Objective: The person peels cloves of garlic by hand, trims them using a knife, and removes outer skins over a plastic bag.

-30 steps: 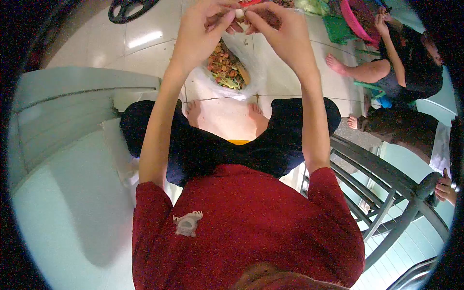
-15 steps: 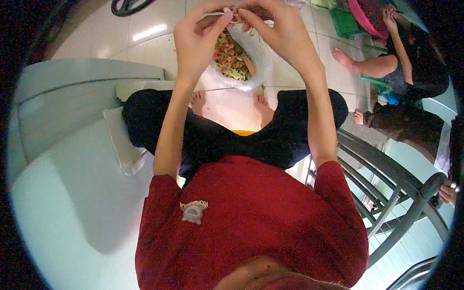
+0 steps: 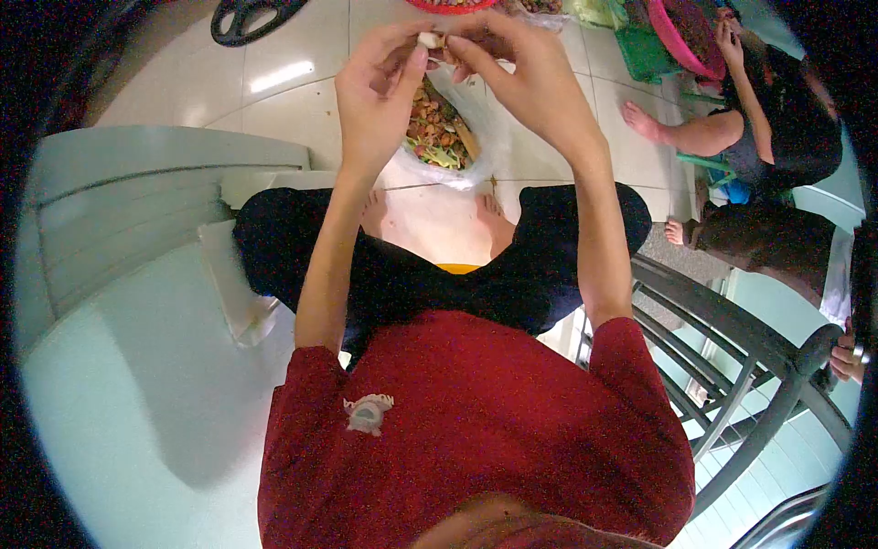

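Observation:
My left hand (image 3: pixel 380 96) pinches a small whitish piece (image 3: pixel 430 40) between thumb and fingertips, at the top of the view. My right hand (image 3: pixel 526 69) meets it there, its thumb and finger closed at the piece's right end. The piece is too small for me to tell its kind. Right below the fingers, a clear plastic bag (image 3: pixel 487 154) lies open on the floor, filled with brown and reddish scraps (image 3: pixel 437 123) and some pale green shreds. My wrists and hands cover part of the bag's upper side.
Beyond my hands stands a red basket (image 3: pixel 448 5). At right a co-worker's hand (image 3: pixel 729 44) is over a pink basin (image 3: pixel 686 37), near a green crate (image 3: pixel 640 53). A metal chair (image 3: pixel 732 311) stands on my right, and a light panel (image 3: pixel 165 174) on my left.
The view has tilted up slightly, showing more of the red basket. My hands stay together, and the whitish piece now shows more plainly between them.

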A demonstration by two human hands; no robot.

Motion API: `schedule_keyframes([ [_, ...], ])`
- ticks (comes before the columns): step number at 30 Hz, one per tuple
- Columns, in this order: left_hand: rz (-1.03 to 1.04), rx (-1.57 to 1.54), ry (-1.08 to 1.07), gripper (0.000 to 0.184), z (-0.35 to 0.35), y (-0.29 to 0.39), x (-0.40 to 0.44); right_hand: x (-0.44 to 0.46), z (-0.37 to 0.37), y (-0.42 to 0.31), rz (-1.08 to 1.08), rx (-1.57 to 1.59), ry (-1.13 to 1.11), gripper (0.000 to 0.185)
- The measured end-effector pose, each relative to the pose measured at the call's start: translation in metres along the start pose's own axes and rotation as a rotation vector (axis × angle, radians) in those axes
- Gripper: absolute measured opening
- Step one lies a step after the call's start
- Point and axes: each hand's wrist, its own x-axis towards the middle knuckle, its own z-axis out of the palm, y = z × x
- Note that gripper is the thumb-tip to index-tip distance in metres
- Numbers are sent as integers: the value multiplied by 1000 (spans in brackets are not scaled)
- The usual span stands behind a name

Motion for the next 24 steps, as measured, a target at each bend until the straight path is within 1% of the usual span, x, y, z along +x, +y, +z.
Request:
schedule_keyframes([
  [4,-34,58,12,23,0,9,0,0,3,8,-3,11,-31,17],
  [7,-34,115,37,22,0,7,-2,1,5,18,-73,-56,43,19],
  [9,-21,15,77,19,1,8,-1,0,6,18,-44,-72,62,17],
  [10,-17,14,71,19,0,7,-1,-1,6,19,-47,-74,69,17],
  [12,19,112,66,23,-1,6,-1,-1,5,20,-19,-26,59,18],
  [16,43,35,79,20,0,5,-1,-1,5,18,-30,-9,46,18],
  [18,6,22,82,17,-1,7,-2,-2,4,16,2,-12,58,18],
  [22,30,57,46,20,-3,6,0,-1,1,12,13,14,61,17],
  [24,4,67,51,22,-2,8,0,0,1,12,8,20,84,17],
])
